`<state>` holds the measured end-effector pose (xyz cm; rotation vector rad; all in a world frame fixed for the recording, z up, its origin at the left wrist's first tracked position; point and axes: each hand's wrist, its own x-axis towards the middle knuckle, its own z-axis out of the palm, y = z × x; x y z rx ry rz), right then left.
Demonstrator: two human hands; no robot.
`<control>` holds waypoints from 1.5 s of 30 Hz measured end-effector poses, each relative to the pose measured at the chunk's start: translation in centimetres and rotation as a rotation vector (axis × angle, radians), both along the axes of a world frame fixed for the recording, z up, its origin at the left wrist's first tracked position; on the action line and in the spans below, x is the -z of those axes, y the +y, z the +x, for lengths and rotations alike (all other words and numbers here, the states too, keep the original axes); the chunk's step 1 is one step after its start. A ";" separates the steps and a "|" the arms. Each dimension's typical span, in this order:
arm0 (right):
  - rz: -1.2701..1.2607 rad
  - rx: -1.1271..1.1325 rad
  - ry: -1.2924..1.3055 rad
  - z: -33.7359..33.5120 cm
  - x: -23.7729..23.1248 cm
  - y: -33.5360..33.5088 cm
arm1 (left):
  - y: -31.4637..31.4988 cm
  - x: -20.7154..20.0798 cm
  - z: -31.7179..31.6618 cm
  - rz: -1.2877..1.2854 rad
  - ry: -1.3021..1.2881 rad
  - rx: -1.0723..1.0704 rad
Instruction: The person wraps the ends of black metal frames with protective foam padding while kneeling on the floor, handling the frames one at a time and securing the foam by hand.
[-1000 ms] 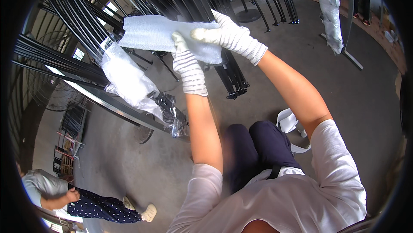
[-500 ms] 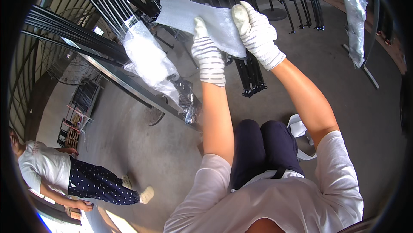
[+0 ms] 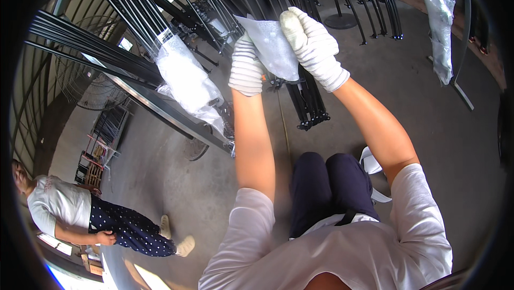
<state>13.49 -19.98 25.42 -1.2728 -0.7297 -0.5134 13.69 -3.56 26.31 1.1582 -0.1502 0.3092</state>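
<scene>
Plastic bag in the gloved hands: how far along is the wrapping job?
Done: two bundles already wear bags, one on the rack, one hanging far right. In hand: the left hand and right hand hold a clear plastic bag above the bare black rod bundle. Left: many unbagged rods.

A plastic bag (image 3: 273,46) is held between the left hand (image 3: 246,68) and right hand (image 3: 315,46), above a bundle of metal rods (image 3: 306,100). A wrapped rod bundle (image 3: 187,78) is seen to the left; another person (image 3: 80,215) is placed at far lower left.
</scene>
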 end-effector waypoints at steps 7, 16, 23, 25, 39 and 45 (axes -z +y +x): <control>0.066 0.024 -0.051 -0.6 -0.1 -0.2 | 0.1 -1.5 2.0 0.257 -0.303 0.086; 0.184 -0.172 0.051 -1.2 -0.2 -1.2 | -2.5 -2.4 0.2 0.279 -0.289 -0.460; 0.400 -0.209 0.260 -1.5 0.2 -0.1 | -1.9 -3.5 -1.9 0.214 -0.346 0.103; 0.524 -0.309 0.313 -1.7 0.0 0.3 | -1.0 -4.3 -0.7 0.125 -0.363 0.439; 0.350 0.070 -0.022 -1.8 -0.4 -2.9 | -1.8 -5.2 1.9 0.151 -0.362 0.699; 0.379 0.113 0.069 -0.2 -1.4 -1.9 | -4.4 -5.7 -2.1 0.290 -0.271 0.163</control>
